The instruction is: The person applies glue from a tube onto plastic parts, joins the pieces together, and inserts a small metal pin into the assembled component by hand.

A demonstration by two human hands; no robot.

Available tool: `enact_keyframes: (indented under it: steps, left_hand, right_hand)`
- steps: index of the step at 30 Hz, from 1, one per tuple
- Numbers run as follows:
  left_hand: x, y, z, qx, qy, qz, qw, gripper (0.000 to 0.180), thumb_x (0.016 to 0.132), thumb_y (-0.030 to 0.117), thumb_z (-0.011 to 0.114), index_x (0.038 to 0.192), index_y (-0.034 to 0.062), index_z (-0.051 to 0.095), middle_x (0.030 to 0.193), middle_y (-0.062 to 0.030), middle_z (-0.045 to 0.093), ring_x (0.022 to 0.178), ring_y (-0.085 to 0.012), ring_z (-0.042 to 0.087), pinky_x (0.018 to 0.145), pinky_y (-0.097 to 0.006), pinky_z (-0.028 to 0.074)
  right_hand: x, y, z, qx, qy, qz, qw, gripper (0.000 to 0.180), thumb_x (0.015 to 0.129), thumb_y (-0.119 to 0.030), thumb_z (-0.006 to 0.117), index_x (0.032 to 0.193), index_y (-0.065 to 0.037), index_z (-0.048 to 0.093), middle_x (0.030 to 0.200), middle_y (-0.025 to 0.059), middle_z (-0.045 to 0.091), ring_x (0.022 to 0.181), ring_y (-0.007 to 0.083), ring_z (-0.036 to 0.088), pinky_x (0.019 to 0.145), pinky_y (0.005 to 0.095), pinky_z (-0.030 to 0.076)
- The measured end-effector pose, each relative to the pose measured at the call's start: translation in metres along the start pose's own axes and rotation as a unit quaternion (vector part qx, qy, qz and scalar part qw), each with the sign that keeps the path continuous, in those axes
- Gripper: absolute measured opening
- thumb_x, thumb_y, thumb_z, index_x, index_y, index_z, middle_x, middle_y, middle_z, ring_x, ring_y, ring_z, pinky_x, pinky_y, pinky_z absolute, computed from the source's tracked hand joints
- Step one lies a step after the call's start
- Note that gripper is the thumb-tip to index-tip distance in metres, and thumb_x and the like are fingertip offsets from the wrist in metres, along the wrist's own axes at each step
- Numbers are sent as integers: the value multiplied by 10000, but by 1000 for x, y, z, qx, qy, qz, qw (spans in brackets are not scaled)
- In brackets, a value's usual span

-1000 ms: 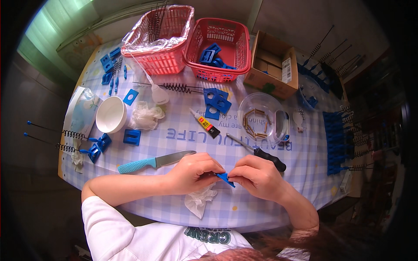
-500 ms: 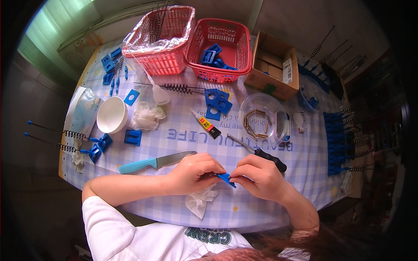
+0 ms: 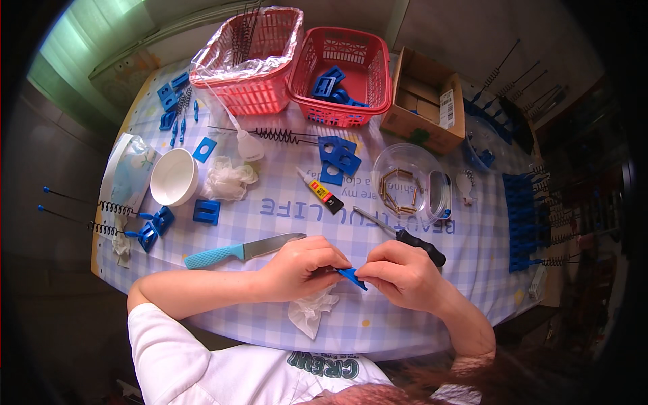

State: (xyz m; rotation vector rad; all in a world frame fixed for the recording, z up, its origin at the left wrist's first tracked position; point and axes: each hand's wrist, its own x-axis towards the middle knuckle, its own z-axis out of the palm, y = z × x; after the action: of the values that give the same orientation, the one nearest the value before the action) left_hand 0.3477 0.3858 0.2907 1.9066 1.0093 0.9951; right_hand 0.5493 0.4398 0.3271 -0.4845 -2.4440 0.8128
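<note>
Above the checked tablecloth point(image 3: 398, 334), near edge: left hand point(image 3: 304, 270) and right hand point(image 3: 403, 275), turned inward, fingers curled, both pinching one small blue piece point(image 3: 354, 279) between them.

Greenish light glows at curtain point(image 3: 94, 44), left of table point(image 3: 401, 331); its top is fairly bright; right of table is dim, detail lost; table's edges bow.

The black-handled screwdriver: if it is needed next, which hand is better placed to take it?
Probably the right hand: the screwdriver lies just beyond it, while the left hand is farther away. Both hold the blue piece.
</note>
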Motion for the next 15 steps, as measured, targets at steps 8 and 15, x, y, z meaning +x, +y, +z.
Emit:
enact_keyframes:
  steps: [8,15]
  left_hand:
    - [-1,1,0,2,0,4,1000,198,645,26,654,827,65,584,767,-54,577,683,-218,542,576,-303,438]
    - [-1,3,1,44,22,59,997,220,622,27,668,820,75,584,806,-31,585,707,-209,540,608,-305,441]
  right_hand:
    - [0,-1,0,22,3,21,1000,122,662,-61,661,764,-65,593,738,51,530,611,188,543,505,262,443]
    - [2,-8,-6,123,-58,187,973,115,710,-123,642,776,-43,592,765,40,526,532,111,493,470,235,411]
